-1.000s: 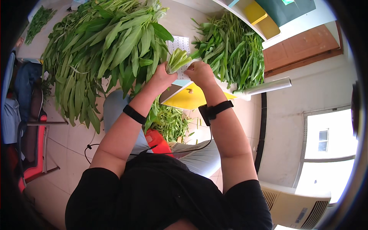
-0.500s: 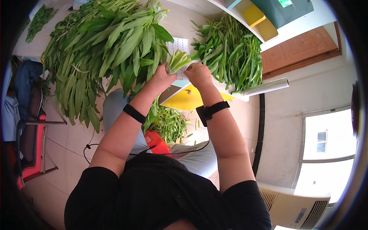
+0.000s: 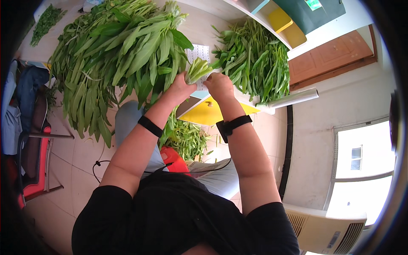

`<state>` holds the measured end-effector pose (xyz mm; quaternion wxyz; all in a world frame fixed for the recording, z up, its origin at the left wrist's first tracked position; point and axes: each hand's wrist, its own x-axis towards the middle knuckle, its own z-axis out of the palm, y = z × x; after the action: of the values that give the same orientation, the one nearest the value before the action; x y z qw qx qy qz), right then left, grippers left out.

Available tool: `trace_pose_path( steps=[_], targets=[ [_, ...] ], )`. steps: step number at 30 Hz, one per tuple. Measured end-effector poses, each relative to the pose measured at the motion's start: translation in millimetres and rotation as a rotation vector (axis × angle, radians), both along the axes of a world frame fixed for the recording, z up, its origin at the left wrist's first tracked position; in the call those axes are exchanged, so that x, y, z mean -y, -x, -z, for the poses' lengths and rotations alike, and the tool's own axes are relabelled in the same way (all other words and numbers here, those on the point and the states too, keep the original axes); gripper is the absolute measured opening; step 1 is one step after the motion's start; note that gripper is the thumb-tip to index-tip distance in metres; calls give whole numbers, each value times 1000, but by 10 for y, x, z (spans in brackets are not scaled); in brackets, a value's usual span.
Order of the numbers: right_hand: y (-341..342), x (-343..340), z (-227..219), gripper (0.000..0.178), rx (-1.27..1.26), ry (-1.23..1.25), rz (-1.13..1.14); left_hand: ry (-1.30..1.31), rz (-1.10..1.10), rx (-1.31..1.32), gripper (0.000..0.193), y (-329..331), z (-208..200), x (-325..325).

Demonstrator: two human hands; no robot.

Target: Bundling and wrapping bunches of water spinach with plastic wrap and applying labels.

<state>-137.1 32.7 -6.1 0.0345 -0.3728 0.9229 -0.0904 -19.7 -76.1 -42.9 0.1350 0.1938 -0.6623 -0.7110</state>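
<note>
My left hand [image 3: 182,88] is closed around a bunch of leafy greens, likely water spinach, with its pale cut stem ends [image 3: 197,70] pointing up and right. The bunch's long leaves run left and mix with the large heap of greens [image 3: 123,51]. Just right of the stems, my right hand [image 3: 221,86] is closed, thumb and fingertips pinched together. Whatever lies in that pinch is too small to make out. Beneath and behind the stems lies a white printed sheet [image 3: 198,52] with rows of small marks, partly covered by my hands.
A second pile of greens [image 3: 255,59] lies at the right, beside a clear film roll [image 3: 294,98]. Below the table edge are a yellow drawer [image 3: 204,112] and loose trimmings [image 3: 189,138] on the floor. A red chair [image 3: 40,170] stands at the left.
My right hand has shifted slightly left, closer to the stem ends. The left hand keeps its grip on the bunch, nearly unmoved.
</note>
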Motion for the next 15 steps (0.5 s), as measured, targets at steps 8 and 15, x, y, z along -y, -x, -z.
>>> trace_pose_path(
  steps=[8, 15],
  targets=[
    [28, -10, -48, 25, 112, -23, 34, 12, 9, -36, 30, -10, 8, 7],
    [7, -15, 7, 27, 48, 39, 40, -2, 31, -6, 30, -7, 14, 28]
  ],
)
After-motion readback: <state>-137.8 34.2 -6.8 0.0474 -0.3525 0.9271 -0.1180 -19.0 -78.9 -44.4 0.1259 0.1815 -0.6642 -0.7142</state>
